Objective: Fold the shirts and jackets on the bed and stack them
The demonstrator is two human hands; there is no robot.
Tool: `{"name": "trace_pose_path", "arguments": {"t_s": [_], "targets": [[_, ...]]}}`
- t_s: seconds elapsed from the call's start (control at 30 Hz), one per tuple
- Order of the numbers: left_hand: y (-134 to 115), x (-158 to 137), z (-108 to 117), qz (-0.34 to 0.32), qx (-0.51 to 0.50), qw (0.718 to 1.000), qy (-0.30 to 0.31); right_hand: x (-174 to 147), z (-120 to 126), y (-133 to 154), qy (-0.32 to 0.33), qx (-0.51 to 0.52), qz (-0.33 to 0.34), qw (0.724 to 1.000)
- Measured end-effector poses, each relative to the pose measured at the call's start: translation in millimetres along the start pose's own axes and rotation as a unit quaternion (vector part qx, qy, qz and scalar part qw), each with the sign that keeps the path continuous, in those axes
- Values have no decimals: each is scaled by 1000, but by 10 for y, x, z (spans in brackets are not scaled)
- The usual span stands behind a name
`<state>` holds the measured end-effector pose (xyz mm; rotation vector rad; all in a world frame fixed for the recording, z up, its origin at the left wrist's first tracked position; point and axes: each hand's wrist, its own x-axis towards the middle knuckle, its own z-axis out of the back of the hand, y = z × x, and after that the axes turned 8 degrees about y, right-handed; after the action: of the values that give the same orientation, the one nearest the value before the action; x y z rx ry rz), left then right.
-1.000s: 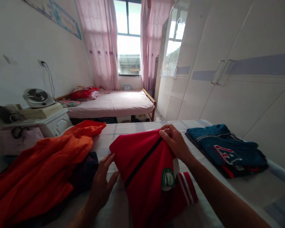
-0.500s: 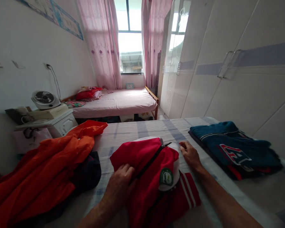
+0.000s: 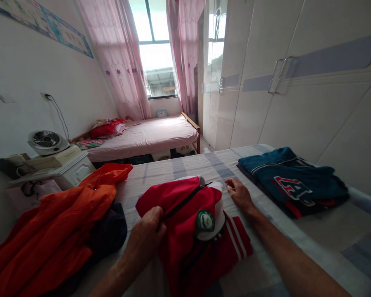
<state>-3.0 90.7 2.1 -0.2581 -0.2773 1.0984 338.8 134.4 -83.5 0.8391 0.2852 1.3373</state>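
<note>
A red jacket [image 3: 179,214] with white panels, a dark zip and a round green badge lies partly folded on the near bed [image 3: 200,163]. At its left edge, my left hand [image 3: 151,227] is closed on the red cloth, fingers and thumb pinched together. Just off the jacket's right side, my right hand [image 3: 239,194] rests low over the sheet with loosely bent fingers and nothing visible in them. A striped red cuff [image 3: 238,237] sticks out at the jacket's lower right.
On the left lies a heap with an orange garment [image 3: 80,202] over a dark one [image 3: 113,227]. Folded dark teal clothing [image 3: 284,173] sits at right. Beyond are a pink-sheeted bed [image 3: 148,134], a fan [image 3: 48,141] on a cabinet and a white wardrobe [image 3: 266,119].
The view has shifted and tilted slightly, so the scene sits further left. My left hand keeps hold of the jacket's left edge, its knuckles a little more raised. My right hand stays beside the jacket.
</note>
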Motion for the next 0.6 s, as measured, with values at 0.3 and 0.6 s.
{"name": "trace_pose_path", "arguments": {"t_s": [0.3, 0.6], "targets": [[-396, 323, 1264, -8, 64, 895, -441, 0, 29, 33, 1, 5, 2, 1000], [-52, 392, 1369, 17, 159, 921, -355, 28, 23, 8, 3, 6, 10, 1000]]}}
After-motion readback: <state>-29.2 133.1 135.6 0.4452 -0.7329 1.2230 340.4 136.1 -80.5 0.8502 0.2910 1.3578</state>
